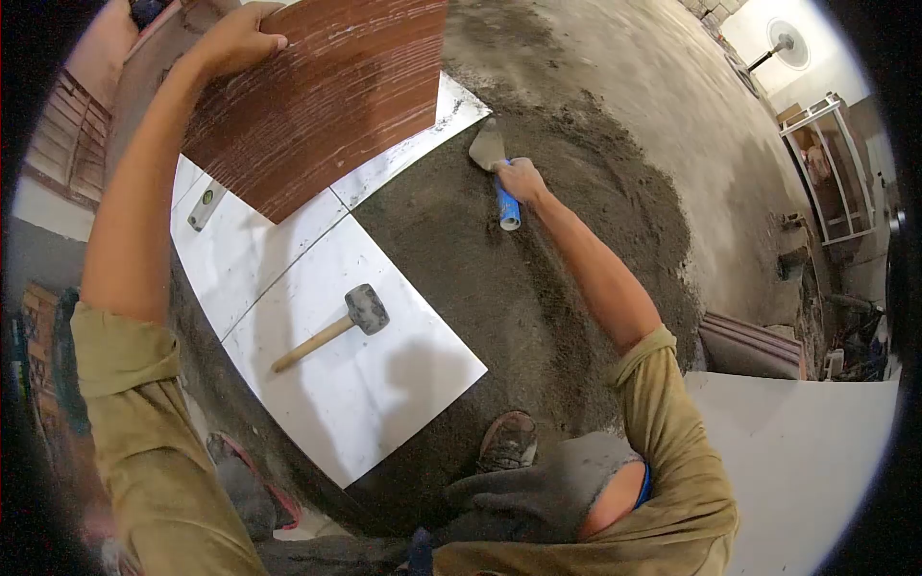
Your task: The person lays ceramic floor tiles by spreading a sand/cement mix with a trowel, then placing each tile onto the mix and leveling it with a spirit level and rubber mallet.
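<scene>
My left hand (235, 43) grips the upper left edge of a large reddish-brown tile (322, 91) streaked with whitish lines. It is tilted up over the white floor tiles (331, 274) and hides part of them. In my right hand (521, 180) is a trowel (487, 144) with a blue handle, its blade by the far corner of the white tiles, over dark sandy mortar (451, 216). A rubber mallet (367, 309) with a wooden handle lies on the nearest white tile. Further left, a small spirit level (206, 204) rests on another white tile, partly beside the brown one.
Loose mortar spreads right of the white tiles toward bare concrete floor (663, 115). Stacked tiles (754, 346) and a large pale panel (797, 451) are at the right. Beyond stand a white metal frame (845, 178) and a fan (788, 43). My shoe (507, 442) is on the mortar.
</scene>
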`<move>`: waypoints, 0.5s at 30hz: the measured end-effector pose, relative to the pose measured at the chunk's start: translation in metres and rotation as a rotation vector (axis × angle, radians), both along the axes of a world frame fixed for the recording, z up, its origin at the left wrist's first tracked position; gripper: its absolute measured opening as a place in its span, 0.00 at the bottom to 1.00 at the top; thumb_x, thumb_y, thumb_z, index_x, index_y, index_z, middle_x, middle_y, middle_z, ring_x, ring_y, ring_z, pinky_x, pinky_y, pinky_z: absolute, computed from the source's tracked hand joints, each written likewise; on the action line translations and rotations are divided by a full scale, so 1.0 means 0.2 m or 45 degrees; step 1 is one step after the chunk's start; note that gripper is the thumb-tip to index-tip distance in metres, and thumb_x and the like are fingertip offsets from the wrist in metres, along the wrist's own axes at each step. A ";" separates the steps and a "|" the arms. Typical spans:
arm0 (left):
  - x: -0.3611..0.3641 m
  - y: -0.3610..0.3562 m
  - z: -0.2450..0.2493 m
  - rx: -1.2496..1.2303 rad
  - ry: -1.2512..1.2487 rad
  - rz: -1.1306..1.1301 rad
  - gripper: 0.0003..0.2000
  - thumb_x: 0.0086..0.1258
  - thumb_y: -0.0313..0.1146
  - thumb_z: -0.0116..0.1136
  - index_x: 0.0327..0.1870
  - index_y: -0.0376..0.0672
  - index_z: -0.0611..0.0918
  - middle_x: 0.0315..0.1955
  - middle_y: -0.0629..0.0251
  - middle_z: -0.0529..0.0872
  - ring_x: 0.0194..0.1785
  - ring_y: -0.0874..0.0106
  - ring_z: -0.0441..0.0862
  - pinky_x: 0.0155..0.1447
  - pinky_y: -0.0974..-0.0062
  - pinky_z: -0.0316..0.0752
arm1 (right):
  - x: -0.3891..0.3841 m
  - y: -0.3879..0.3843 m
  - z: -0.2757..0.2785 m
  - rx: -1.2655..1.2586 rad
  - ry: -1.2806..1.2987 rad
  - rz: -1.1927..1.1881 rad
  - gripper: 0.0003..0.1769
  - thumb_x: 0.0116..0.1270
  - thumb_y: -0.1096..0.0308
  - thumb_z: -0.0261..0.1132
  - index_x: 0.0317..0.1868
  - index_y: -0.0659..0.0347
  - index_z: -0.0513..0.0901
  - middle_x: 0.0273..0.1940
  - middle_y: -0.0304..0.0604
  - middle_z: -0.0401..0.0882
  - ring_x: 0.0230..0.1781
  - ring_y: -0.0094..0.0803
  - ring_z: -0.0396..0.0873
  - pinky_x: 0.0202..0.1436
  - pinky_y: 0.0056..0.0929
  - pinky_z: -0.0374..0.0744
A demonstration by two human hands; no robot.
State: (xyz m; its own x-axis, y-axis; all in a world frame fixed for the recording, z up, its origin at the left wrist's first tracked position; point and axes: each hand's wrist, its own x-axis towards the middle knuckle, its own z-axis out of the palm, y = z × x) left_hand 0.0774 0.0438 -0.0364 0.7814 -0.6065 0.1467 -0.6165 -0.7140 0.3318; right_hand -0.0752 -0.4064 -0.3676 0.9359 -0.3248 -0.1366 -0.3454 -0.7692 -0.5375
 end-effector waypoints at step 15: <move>-0.35 -0.18 0.17 0.085 -0.089 0.202 0.22 0.61 0.35 0.66 0.56 0.35 0.83 0.47 0.50 0.89 0.52 0.60 0.85 0.58 0.62 0.77 | -0.53 0.02 0.10 0.480 -0.013 -0.064 0.23 0.73 0.54 0.59 0.42 0.71 0.84 0.33 0.57 0.85 0.27 0.44 0.86 0.31 0.41 0.80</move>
